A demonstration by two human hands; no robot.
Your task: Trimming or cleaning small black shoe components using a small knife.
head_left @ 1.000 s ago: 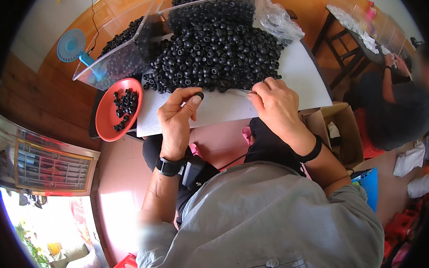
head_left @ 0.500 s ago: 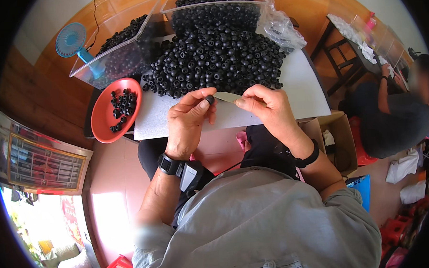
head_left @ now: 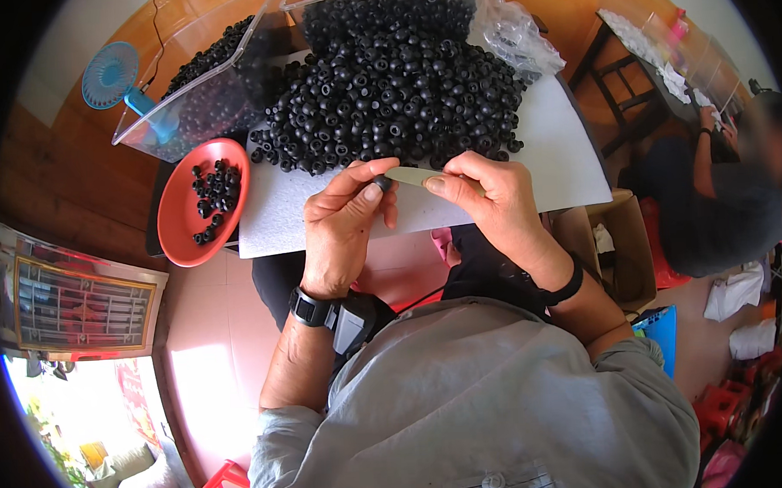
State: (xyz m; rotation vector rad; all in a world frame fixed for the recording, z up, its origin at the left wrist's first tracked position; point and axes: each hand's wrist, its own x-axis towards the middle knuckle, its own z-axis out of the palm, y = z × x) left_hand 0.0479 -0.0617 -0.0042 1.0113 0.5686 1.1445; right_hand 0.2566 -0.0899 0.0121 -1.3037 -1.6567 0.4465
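Observation:
My left hand (head_left: 342,224) pinches a small round black piece (head_left: 382,182) between thumb and fingers, above the front edge of the white tabletop (head_left: 272,227). In my right hand (head_left: 498,200) is a thin, flat, pale blade (head_left: 408,176), gripped between thumb and forefinger. The blade's tip reaches my left fingertips, right at the black piece; whether it touches the piece I cannot tell. Just beyond both hands lies a big heap of similar black pieces (head_left: 385,100), many showing a round hole. An orange-red dish (head_left: 172,219) left of my hands holds several of these pieces.
Two clear plastic bins, one at the left (head_left: 146,137) and one at the back (head_left: 476,0), hold more black pieces. A blue fan (head_left: 110,75) stands far left. Crumpled plastic bag (head_left: 522,38) lies back right. A cardboard box (head_left: 631,251) and another person (head_left: 711,186) are at the right.
The view has shifted slightly, so the table and dish sit a little further left. Both hands keep nearly the same pose, with the blade still against the left fingertips.

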